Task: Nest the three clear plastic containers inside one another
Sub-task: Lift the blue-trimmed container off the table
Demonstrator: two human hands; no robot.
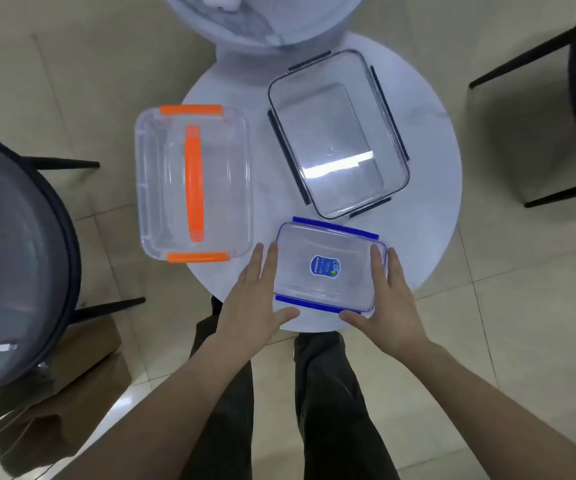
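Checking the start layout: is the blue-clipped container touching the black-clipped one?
Apart. The head view shows a strip of white table between the blue-clipped container and the black-clipped container.

You see three clear boxes, all with lids on, lying flat and apart. The box with blue clips (329,268) is the smallest, closest to you, with a blue sticker on top. The box with dark clips (338,133) lies behind it, turned a little. The box with orange clips (193,183) sits left and has an orange handle.
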